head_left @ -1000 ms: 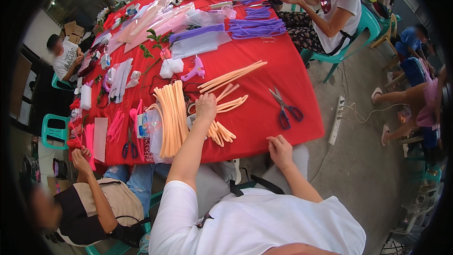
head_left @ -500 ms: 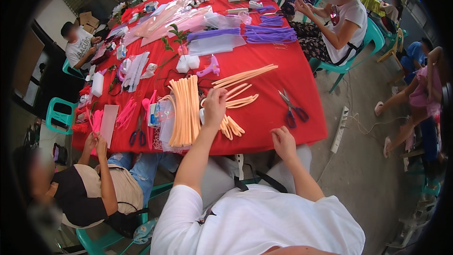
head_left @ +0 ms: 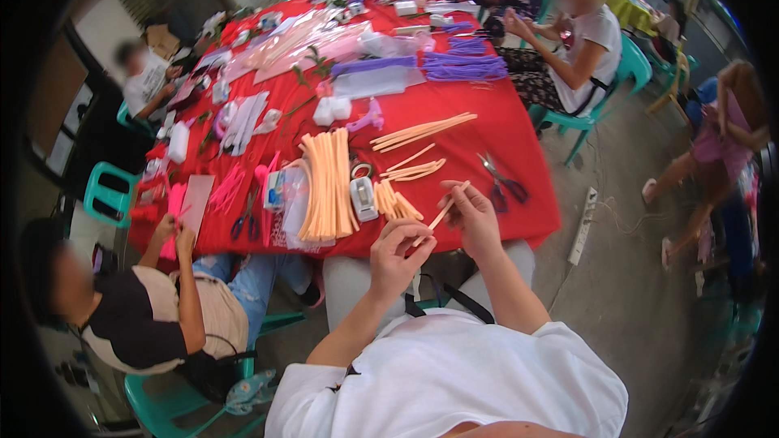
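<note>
Near the table's front edge, a peach pipe cleaner [head_left: 442, 215] slants between my hands. My left hand [head_left: 398, 255] pinches its lower end, while my right hand [head_left: 473, 221] grips it closer to the upper end. Just beyond lie a short bunch of peach pipe cleaners [head_left: 396, 203] and a few folded ones [head_left: 418, 169]. A large bundle of peach pipe cleaners [head_left: 326, 186] rests to the left, beside a white tape dispenser [head_left: 363, 198]. Long loose peach pipe cleaners [head_left: 423, 131] lie farther back.
Scissors [head_left: 501, 181] lie on the red tablecloth [head_left: 527, 146] to the right. A purple glue gun [head_left: 369, 116] and purple pipe cleaners [head_left: 464, 66] sit farther off. On my left a co-worker's hands [head_left: 174, 231] hold pink material. A power strip [head_left: 583, 227] is right of the table.
My left hand has come back from the loose pipe cleaners toward me, bringing one along. My right hand has moved up slightly and taken hold of it too.
</note>
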A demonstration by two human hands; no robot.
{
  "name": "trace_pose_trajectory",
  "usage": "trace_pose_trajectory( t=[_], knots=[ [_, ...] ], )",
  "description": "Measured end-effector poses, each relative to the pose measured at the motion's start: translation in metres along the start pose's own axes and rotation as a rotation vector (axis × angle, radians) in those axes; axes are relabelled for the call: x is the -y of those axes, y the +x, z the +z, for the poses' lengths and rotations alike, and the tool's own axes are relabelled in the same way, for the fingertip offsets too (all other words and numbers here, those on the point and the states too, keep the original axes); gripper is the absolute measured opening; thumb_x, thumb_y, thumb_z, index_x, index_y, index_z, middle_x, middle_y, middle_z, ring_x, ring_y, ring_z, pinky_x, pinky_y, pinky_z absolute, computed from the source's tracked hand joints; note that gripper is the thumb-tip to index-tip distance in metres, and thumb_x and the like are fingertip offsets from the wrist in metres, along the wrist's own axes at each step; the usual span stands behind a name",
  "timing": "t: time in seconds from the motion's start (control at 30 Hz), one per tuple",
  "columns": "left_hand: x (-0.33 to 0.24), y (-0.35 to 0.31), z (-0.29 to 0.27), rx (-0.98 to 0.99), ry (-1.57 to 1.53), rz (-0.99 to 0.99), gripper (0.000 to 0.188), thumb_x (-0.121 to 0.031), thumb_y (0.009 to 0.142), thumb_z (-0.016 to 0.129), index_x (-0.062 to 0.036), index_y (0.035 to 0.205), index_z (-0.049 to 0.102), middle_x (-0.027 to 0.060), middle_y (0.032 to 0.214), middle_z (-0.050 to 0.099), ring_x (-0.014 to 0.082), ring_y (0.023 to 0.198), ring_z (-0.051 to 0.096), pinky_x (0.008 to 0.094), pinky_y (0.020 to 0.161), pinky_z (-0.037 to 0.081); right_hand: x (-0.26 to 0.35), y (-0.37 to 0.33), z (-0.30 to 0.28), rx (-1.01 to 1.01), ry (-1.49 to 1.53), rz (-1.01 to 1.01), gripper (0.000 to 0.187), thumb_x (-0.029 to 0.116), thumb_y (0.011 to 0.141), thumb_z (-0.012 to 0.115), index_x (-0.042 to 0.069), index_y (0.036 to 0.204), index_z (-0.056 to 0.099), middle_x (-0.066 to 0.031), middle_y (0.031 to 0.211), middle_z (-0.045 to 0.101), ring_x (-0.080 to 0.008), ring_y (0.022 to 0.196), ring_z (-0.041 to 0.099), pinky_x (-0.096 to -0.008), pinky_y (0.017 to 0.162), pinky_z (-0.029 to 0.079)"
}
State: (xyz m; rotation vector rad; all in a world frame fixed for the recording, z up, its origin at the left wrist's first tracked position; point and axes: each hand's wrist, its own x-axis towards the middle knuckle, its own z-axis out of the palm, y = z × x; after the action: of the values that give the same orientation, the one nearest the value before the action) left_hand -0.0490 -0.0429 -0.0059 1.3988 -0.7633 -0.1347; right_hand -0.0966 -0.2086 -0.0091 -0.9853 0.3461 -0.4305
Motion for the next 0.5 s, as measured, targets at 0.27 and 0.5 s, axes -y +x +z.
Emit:
trace_pose_trajectory(
  t=[0.27,0.5],
  knots=[
    [-0.021,-0.001,-0.001,0.001,0.077,0.078,0.012,0.003,0.089,0.064,0.0037,0.101,0.066,0.0100,0.096,0.067,0.0159,0.083,0.068,0.0253,0.077,0.056,0.011,-0.011,0.001,-0.017,-0.002,-0.009,0.030,0.018,0.096,0.060,0.002,0.121,0.061,-0.0010,0.077,0.064,-0.0058,0.058,0.053,-0.0190,0.050,0.040],
    [-0.019,0.002,-0.001,0.012,-0.174,-0.025,0.015,0.001,0.092,0.061,0.0041,0.106,0.064,0.0129,0.094,0.070,0.0165,0.082,0.070,0.0268,0.078,0.058,0.020,-0.017,0.006,-0.082,-0.119,-0.041,0.024,0.015,0.092,0.067,0.000,0.110,0.067,-0.0015,0.075,0.064,-0.0043,0.056,0.050,-0.0197,0.049,0.037]
  ],
)
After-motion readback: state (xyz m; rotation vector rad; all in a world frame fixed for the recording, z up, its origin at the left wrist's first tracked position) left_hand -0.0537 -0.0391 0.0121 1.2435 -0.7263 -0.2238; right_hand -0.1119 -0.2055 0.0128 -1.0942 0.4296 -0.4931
